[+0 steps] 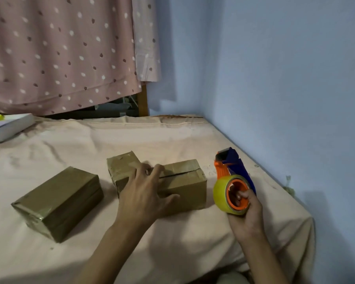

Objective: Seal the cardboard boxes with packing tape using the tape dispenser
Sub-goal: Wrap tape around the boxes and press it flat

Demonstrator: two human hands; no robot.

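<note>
Three cardboard boxes lie on a table under a peach cloth. The left box (pixel 58 201) is wrapped in glossy tape. A small taped box (pixel 121 167) stands behind my left hand. The right box (pixel 184 185) shows an untaped slit along its top flaps. My left hand (pixel 146 193) rests on that box's left end, fingers spread over the top, thumb on the front face. My right hand (pixel 246 214) holds the blue and orange tape dispenser (pixel 232 171) to the right of the box, fingers inside the core of the yellow tape roll (pixel 219 193), its nose pointing away from me.
A blue wall (pixel 285 99) runs close along the table's right edge. A spotted pink curtain (pixel 59 54) hangs behind. A white box (pixel 8 128) with a yellow object on it sits at the far left corner. The peach cloth (pixel 111 136) drapes over the near edge.
</note>
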